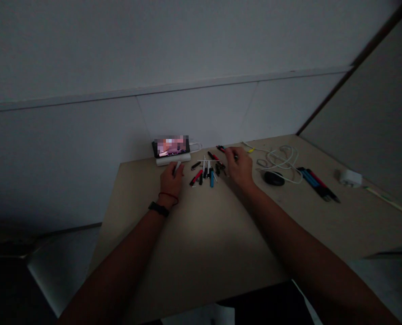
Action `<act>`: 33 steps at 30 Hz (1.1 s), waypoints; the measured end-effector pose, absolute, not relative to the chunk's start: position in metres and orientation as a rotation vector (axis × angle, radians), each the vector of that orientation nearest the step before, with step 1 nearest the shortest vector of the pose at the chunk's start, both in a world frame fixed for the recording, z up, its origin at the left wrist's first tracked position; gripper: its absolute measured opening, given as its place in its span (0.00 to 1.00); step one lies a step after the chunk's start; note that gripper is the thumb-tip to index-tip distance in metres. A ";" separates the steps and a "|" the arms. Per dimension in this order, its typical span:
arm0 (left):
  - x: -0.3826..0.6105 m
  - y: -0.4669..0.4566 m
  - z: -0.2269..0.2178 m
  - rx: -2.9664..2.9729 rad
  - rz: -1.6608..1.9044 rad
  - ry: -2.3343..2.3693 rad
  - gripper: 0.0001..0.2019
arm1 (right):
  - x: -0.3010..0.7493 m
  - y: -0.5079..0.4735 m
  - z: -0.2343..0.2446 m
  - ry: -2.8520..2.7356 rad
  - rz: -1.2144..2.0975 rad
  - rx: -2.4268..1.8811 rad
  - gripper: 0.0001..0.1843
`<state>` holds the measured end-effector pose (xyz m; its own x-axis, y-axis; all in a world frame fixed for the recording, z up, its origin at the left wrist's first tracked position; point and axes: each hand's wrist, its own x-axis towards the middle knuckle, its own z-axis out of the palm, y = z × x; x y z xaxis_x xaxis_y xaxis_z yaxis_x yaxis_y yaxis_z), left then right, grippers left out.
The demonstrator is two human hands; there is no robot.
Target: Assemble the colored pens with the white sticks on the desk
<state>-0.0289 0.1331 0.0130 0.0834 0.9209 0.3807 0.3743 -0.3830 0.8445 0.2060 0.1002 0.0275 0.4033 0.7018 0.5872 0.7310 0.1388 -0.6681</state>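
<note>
My left hand (170, 179) is closed around a short whitish tube (177, 166) that looks like a pen part, just in front of the phone. At the far side of the pile, my right hand (240, 168) is closed in a pinch. A dark bit shows at its fingers, too dim to name. Between the hands lie loose pen parts: a red and black piece (196, 177), a blue piece (212, 178), several black pieces and thin white sticks. Another red and black piece (220, 148) lies just beyond my right fingertips.
A phone (171, 147) leans on a white block (173, 159) near the wall. To the right are a white cable (290, 155), a black mouse (274, 178), blue and red pens (314, 181) and a white plug adapter (350, 178). The tabletop (201, 243) meets walls behind and right.
</note>
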 end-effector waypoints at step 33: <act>-0.027 0.130 0.007 1.737 1.356 1.146 0.16 | 0.190 0.081 0.041 -1.845 0.167 -2.165 0.10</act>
